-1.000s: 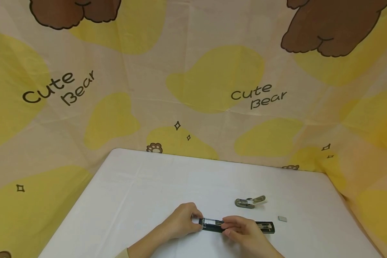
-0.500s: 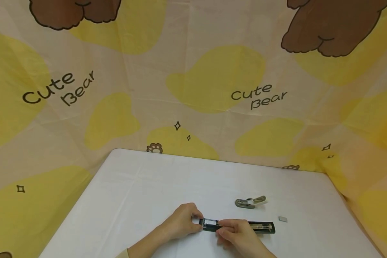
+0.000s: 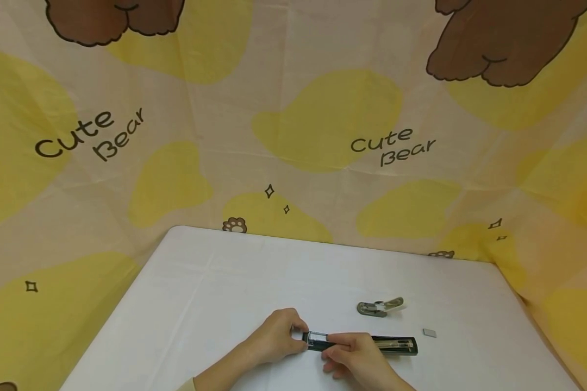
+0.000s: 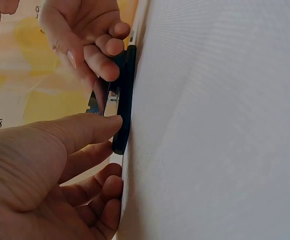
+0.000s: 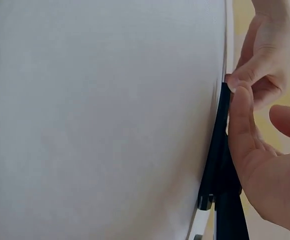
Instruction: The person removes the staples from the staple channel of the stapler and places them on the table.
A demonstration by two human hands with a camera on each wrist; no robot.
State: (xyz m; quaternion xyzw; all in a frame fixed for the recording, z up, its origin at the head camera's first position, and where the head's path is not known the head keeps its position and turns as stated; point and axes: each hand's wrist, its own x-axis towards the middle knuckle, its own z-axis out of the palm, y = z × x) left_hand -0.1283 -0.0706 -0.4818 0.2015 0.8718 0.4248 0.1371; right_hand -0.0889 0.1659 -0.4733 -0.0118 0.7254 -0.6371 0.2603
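Observation:
A black stapler (image 3: 393, 346) lies opened out lengthwise on the white table, its inner metal channel facing up. My left hand (image 3: 276, 336) pinches its left end between thumb and index finger; the other fingers curl beneath in the left wrist view. Over the stapler's middle, my right hand (image 3: 354, 355) has thumb and index fingertip drawn together, covering part of the channel. A silvery metal section (image 3: 318, 337) shows between the two hands. In the right wrist view, the stapler's black body (image 5: 217, 150) runs along the right hand's fingers (image 5: 242, 117). What lies under the right fingertips is hidden.
Behind the stapler lies a small grey-brown hinged device (image 3: 372, 308), like a mini stapler, with one arm raised. A small grey block (image 3: 429, 333) sits to the right. A patterned cloth wall (image 3: 298, 125) rises behind the table (image 3: 235, 271).
My right hand has slid left along the stapler, closer to my left hand, baring more of the channel on the right. The left hand and the stapler have stayed put.

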